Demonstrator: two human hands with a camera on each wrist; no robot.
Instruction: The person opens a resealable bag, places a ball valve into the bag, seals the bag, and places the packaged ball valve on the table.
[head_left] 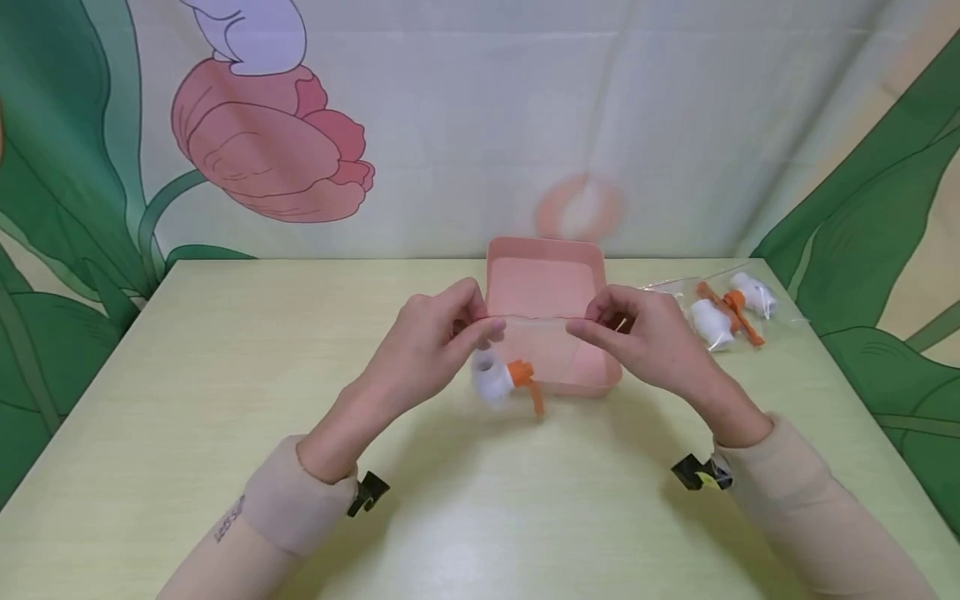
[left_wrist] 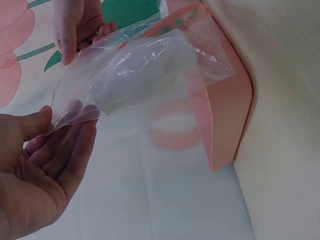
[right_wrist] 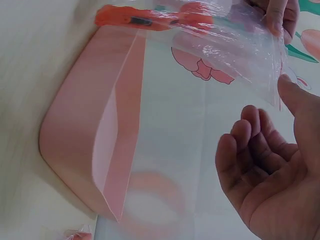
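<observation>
A clear plastic bag (left_wrist: 75, 82) hangs over an open pink box (head_left: 546, 275), its top edge stretched between both hands. My left hand (head_left: 438, 342) pinches one top corner between thumb and fingers. At the opposite corner, my right hand (head_left: 648, 337) pinches the edge with thumb and forefinger; its other fingers are loosely bent. Low in the bag lie a white rounded plastic piece (head_left: 492, 379) with a round hole and an orange piece (head_left: 521, 375) with a thin arm. The orange piece (right_wrist: 150, 19) shows through the film in the right wrist view.
More clear bags with white pieces (head_left: 711, 325) and orange pieces (head_left: 738, 312) lie at the table's back right. A printed curtain (head_left: 450, 150) hangs behind the pale table (head_left: 225, 350). Small black clips (head_left: 367, 493) sit at both sleeve cuffs.
</observation>
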